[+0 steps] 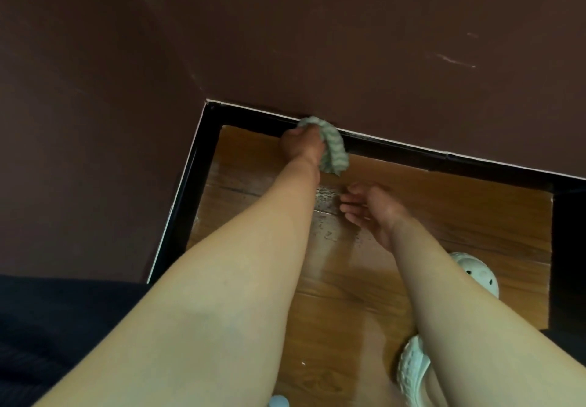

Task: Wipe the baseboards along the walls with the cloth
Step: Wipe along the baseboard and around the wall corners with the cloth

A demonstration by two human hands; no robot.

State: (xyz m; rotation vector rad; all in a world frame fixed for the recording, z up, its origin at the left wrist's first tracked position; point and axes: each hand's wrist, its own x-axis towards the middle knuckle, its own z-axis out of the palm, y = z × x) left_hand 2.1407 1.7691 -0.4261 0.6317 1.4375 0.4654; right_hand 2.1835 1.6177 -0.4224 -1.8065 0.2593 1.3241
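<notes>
A black baseboard (396, 149) with a thin white top edge runs along the foot of the dark brown wall and turns the corner at the left (187, 184). My left hand (301, 145) grips a bunched pale green cloth (333, 148) and holds it against the baseboard on the far wall, a little right of the corner. My right hand (369, 210) hovers over the wooden floor nearer to me, fingers loosely spread, holding nothing.
The wooden floor (444, 216) shows scuffed pale marks near my right hand. Two white perforated clogs (475, 270) (412, 368) are on my feet at the lower right. Dark furniture (63, 327) sits at the lower left and a dark edge (567, 248) at the right.
</notes>
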